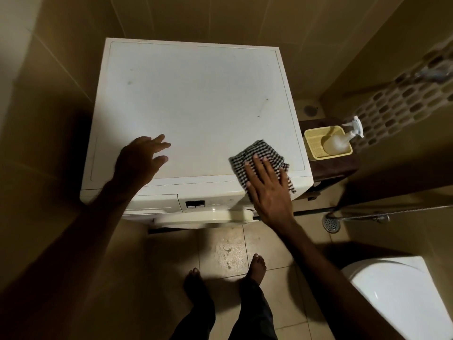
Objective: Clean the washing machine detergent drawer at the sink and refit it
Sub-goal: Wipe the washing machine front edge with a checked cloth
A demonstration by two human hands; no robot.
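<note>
Single head cam, wide-angle, looks steeply down & fwd from standing height onto washing machine (196,106) top, close range.

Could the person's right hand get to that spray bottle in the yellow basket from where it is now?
Probably yes. The right hand lies flat on the black-and-white checked cloth at the white washing machine's right edge, and the translucent spray bottle stands just beyond in the yellow plastic basket, with nothing between.

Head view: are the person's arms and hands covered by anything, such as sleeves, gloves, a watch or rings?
Nothing visible. Both forearms are bare as far as the frame shows. The left hand and right hand have no gloves, watch or rings that I can see, though the light is dim.
</note>
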